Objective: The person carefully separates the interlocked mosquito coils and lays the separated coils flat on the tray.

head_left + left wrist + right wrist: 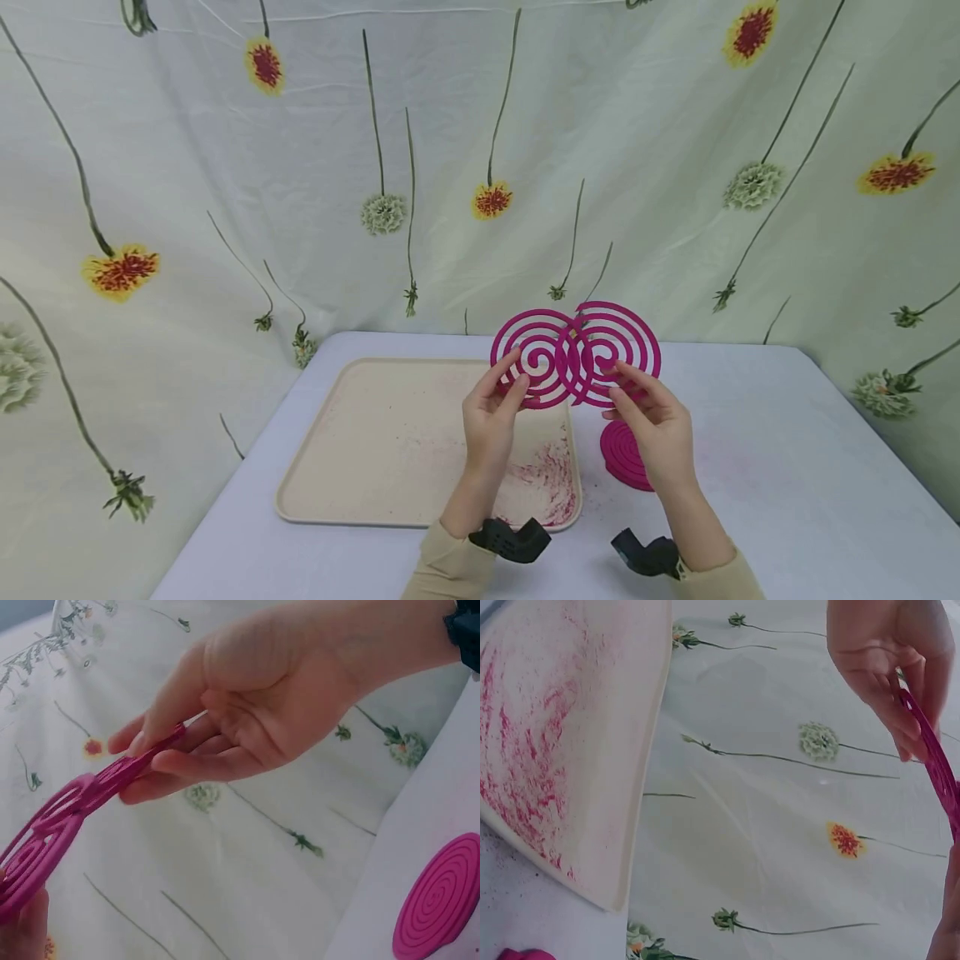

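Observation:
Two pink spiral coils are interlocked and held upright above the table. My left hand (513, 377) pinches the lower edge of the left coil (531, 343) between thumb and fingers. The right coil (628, 333) is pinched the same way by my right hand (621, 385). In the left wrist view my left hand (150, 761) grips the coil's rim (67, 817) edge-on. The right wrist view shows fingers (889, 690) on a coil's thin edge (937, 769).
A stack of pink coils (625, 454) (442, 896) lies flat on the white table (787, 483) below my right hand. A beige tray (360, 433) (592, 750) smeared with pink dust sits to the left. A flowered cloth (450, 125) hangs behind.

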Available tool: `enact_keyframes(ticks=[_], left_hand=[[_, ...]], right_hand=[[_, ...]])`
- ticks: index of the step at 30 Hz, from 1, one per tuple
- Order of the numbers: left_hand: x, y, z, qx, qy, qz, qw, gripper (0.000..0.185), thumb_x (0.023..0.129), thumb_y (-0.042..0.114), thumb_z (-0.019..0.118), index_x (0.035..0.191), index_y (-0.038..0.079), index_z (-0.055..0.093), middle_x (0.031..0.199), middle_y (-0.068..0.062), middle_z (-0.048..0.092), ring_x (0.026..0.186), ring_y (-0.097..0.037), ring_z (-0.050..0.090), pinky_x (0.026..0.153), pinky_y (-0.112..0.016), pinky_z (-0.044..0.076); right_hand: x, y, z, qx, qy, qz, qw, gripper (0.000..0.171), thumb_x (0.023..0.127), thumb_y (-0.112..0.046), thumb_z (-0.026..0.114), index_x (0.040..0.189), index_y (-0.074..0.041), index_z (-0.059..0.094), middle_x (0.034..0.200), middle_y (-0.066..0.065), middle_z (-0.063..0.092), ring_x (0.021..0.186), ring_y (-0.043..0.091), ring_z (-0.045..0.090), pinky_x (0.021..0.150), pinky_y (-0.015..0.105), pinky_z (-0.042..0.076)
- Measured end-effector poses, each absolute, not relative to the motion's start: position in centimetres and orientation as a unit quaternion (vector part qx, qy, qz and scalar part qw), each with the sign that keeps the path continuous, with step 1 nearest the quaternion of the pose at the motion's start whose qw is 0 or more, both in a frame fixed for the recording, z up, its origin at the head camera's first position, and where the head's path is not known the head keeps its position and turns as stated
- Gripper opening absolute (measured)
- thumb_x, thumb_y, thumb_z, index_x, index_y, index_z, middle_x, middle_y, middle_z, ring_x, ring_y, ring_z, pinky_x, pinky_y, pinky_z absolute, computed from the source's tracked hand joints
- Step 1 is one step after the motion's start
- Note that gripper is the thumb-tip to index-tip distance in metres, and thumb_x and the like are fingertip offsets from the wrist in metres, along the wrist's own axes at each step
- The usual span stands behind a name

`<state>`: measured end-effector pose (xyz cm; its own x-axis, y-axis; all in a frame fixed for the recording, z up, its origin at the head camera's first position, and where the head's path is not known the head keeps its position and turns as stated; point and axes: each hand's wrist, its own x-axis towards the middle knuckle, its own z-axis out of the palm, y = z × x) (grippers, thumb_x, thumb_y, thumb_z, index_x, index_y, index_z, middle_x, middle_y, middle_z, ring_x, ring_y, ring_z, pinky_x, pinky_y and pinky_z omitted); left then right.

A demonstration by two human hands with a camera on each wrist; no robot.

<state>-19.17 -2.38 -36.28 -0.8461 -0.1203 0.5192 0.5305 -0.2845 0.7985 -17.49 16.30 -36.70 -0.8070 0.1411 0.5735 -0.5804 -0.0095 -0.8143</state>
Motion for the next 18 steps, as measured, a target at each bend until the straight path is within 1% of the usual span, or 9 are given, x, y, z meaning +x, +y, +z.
enact_keyframes(ticks=[2,4,7,9,14,18], left_hand=[[-19.3,-3.1,-36.1,-0.189,-0.576,-0.770,0.199,0.035,0.089,0.002,0.062,0.123,-0.004,0.057,0.120,-0.022,0.057,0.099,-0.022,0.063,0.082,-0.033,0.053],[-19.5,-3.8,-36.0,-0.192,-0.595,-0.758,0.185,0.033,0.088,0.001,0.063,0.121,-0.003,0.060,0.119,-0.019,0.059,0.101,-0.025,0.063,0.081,-0.034,0.053],[-19.7,-4.8,-35.9,-0.187,-0.626,-0.739,0.163,0.030,0.086,0.002,0.065,0.116,-0.002,0.063,0.112,-0.018,0.062,0.096,-0.024,0.064,0.079,-0.033,0.054],[-19.8,-5.1,-35.8,-0.181,-0.633,-0.737,0.154,0.029,0.086,0.003,0.066,0.114,-0.002,0.065,0.108,-0.018,0.064,0.092,-0.022,0.066,0.078,-0.032,0.055],[-19.7,-5.1,-35.8,-0.181,-0.618,-0.749,0.153,0.029,0.085,0.000,0.066,0.113,-0.005,0.065,0.106,-0.021,0.065,0.087,-0.019,0.067,0.076,-0.032,0.055],[-19.6,-4.4,-35.8,-0.168,-0.601,-0.763,0.168,0.028,0.084,-0.003,0.066,0.112,-0.007,0.065,0.106,-0.023,0.065,0.090,-0.021,0.067,0.075,-0.032,0.055]], right_hand=[[-17.5,16.8,-36.5,0.170,-0.656,0.695,0.239,0.038,0.086,0.008,0.060,0.124,0.006,0.055,0.103,0.005,0.060,0.078,0.012,0.062,0.066,0.025,0.056],[-17.4,17.4,-36.2,0.172,-0.669,0.690,0.217,0.041,0.086,0.008,0.061,0.126,0.004,0.053,0.105,0.004,0.059,0.081,0.012,0.062,0.067,0.025,0.056],[-17.3,18.2,-35.8,0.171,-0.696,0.670,0.192,0.043,0.087,0.004,0.062,0.128,0.002,0.052,0.108,0.001,0.058,0.085,0.011,0.063,0.069,0.025,0.056],[-17.2,18.6,-35.7,0.176,-0.712,0.655,0.183,0.042,0.088,0.002,0.061,0.128,0.002,0.051,0.108,0.000,0.058,0.082,0.011,0.064,0.069,0.025,0.056],[-17.1,19.5,-35.6,0.192,-0.724,0.637,0.184,0.034,0.089,0.004,0.059,0.122,0.007,0.054,0.102,-0.002,0.060,0.074,0.012,0.064,0.066,0.024,0.056],[-17.2,19.5,-35.7,0.185,-0.706,0.655,0.194,0.032,0.087,0.005,0.060,0.119,0.008,0.057,0.100,-0.002,0.063,0.074,0.012,0.065,0.064,0.025,0.056]])
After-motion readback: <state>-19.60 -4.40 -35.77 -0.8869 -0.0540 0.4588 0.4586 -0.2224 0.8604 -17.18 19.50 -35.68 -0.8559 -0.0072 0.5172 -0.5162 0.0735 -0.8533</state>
